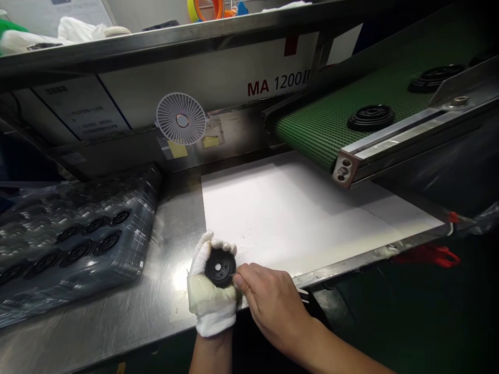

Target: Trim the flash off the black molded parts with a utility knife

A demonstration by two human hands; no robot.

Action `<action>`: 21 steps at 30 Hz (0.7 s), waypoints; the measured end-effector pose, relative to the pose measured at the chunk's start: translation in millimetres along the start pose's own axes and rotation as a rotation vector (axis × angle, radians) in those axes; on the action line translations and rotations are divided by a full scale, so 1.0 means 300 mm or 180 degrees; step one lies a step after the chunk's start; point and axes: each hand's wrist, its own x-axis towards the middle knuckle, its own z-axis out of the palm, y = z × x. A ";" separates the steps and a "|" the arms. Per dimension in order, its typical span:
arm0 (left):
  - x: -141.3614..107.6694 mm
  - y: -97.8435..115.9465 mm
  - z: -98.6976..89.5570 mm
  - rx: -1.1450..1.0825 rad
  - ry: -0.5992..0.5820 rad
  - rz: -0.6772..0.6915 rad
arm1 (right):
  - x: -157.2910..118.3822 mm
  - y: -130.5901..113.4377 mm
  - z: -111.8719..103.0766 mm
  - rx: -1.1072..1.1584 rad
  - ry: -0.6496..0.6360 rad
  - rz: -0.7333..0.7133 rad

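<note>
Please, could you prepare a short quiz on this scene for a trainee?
1. Which hand wears a white glove, and what does it hold?
2. True or false: the round fan sits on the green conveyor belt.
3. Fill in: black round parts sit in the clear plastic ____ at the far left.

Key:
1. The left hand; a black disc, with the bare right hand at its edge.
2. False: the round fan is left of the green conveyor belt.
3. Trays.
</note>
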 end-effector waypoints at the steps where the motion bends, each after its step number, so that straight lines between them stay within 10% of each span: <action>1: 0.002 -0.001 0.000 -0.0033 0.0033 0.0071 | 0.001 -0.004 0.003 0.0032 0.0004 -0.0004; 9: -0.005 0.050 -0.030 0.0050 -0.0429 -0.0929 | 0.017 0.009 -0.030 0.0146 0.0027 -0.0045; 21: 0.018 0.017 0.035 -0.0195 0.0189 -0.0400 | -0.002 -0.008 0.023 0.0006 0.0177 0.0071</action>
